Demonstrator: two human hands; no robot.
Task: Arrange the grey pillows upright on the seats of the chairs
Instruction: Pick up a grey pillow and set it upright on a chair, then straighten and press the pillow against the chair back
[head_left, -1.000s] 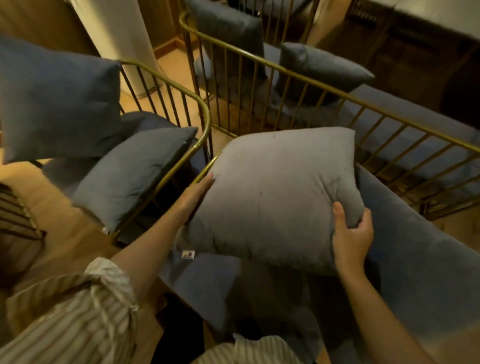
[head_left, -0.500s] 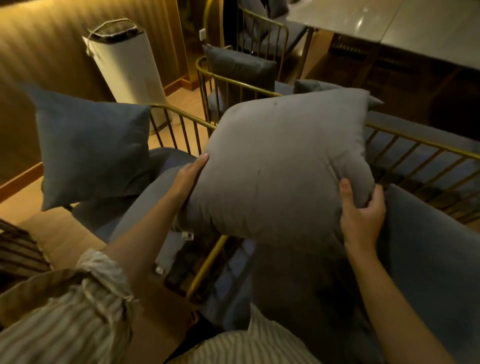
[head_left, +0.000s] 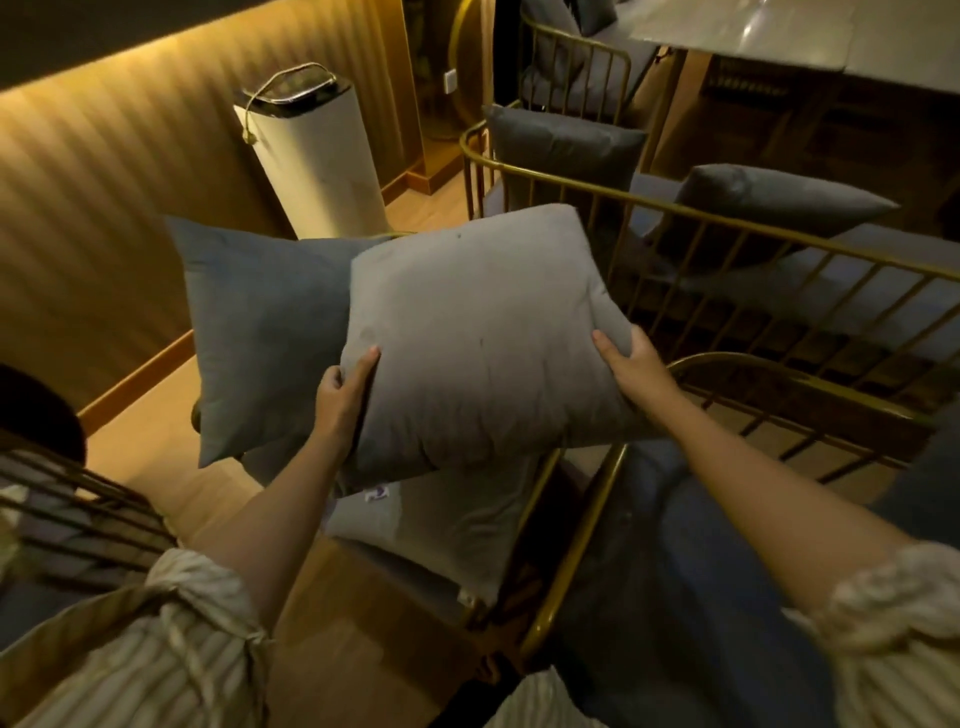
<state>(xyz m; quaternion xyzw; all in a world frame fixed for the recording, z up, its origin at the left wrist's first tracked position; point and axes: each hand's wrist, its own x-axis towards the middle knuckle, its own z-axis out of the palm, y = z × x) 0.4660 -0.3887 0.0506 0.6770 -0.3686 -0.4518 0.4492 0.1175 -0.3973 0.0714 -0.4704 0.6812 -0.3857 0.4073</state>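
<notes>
I hold the light grey pillow (head_left: 483, 338) in the air between both hands, its face turned up toward me and one corner pointing away. My left hand (head_left: 340, 397) clamps its near left edge, thumb on top and fingers curled under; my right hand (head_left: 636, 364) pinches the near right corner the same way, thumb on the face and the rest wrapped behind.

Just left of the held pillow, and partly hidden behind it, a darker grey pillow (head_left: 260, 332) stands upright. Directly below the held pillow another grey pillow (head_left: 447, 530) lies tilted against a gold chair rail (head_left: 524, 525), a small tag showing at its upper edge. Beyond the held pillow, a gold-railed chair (head_left: 727, 223) holds a dark pillow standing upright (head_left: 566, 150) and a second one lying over (head_left: 779, 208). Behind and left of the held pillow stands a tall white bin (head_left: 311, 161) against the ribbed wall.
</notes>
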